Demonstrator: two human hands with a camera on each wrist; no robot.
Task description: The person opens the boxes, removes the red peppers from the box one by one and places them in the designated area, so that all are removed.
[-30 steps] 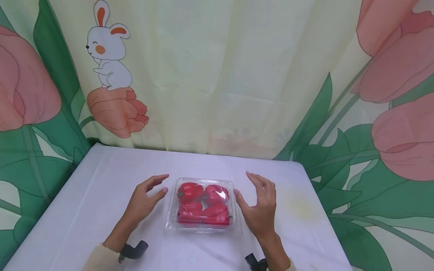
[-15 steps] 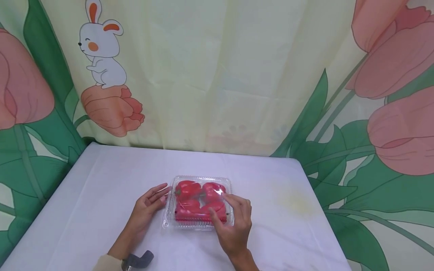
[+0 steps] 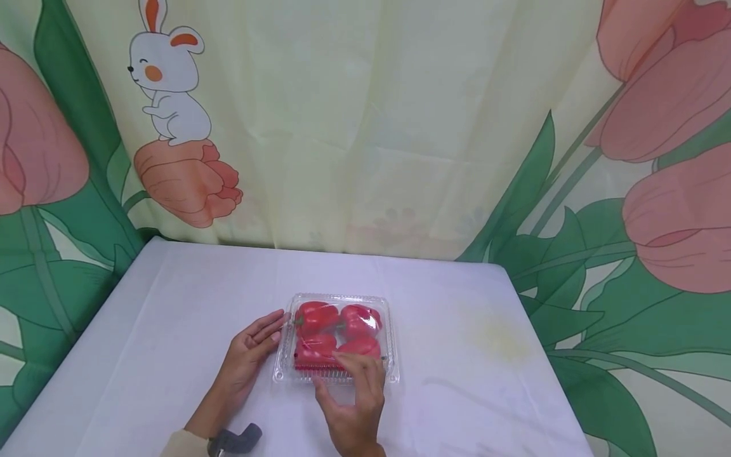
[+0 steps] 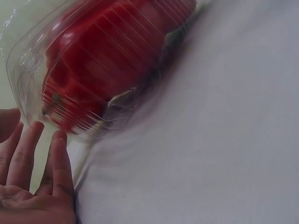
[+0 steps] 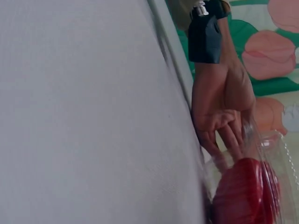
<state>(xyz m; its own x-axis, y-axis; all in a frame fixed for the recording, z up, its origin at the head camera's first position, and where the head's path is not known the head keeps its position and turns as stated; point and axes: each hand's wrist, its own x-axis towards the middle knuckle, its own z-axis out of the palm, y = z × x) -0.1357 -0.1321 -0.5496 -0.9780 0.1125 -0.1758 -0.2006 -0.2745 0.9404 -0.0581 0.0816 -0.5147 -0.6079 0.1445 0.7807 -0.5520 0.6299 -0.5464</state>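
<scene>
A clear plastic clamshell box (image 3: 280,365) lies closed on the white-covered table, with several red bell peppers (image 3: 316,319) inside. Beside its left edge is my left hand (image 3: 242,362), its extended fingertips right at the box's side. The left wrist view shows those fingers (image 4: 23,161) at the ribbed plastic corner. My right hand (image 3: 356,406) is over the front edge of the box, thumb and fingers spread apart and bent a little, overlapping the front right pepper. In the right wrist view, the left hand (image 5: 219,102) reaches to the box, and my right hand is out of sight.
The white tablecloth (image 3: 468,393) spreads on both sides of the box. Behind the table hangs a curtain (image 3: 320,127) printed with tulips and a rabbit. A dark wrist camera mount (image 3: 234,441) sits at my left wrist.
My right hand has come from the right of the box, across its lid, to the front edge. The left hand has moved in against the left side with its fingers straightened.
</scene>
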